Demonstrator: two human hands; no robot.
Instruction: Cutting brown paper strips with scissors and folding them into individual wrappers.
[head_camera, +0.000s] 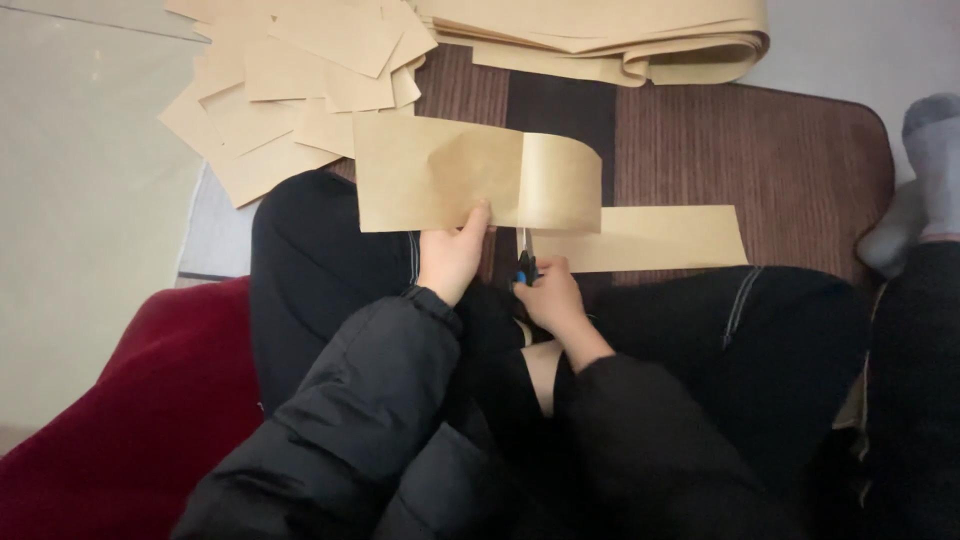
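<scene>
Two hands show, the left hand (452, 258) and the right hand (552, 300). One pair of scissors (524, 262) stands just below one long brown paper strip (470, 172). Above-left of that strip lies one heap of cut paper pieces (290, 80), too overlapped to count exactly. Above-right lies one folded paper stack (610, 35). One grey-socked foot (925, 180) is far right.

Scissors (525, 262): handles buried in the right hand (552, 300), blade tips lost behind the kraft paper strip (440, 172). Folded paper stack (600, 40): cut off by the top edge. Grey-socked foot (925, 180): cropped at the right edge. Left hand (452, 258): fingers hidden behind the strip. Red cushion (120, 420): runs off the bottom-left corner.
</scene>
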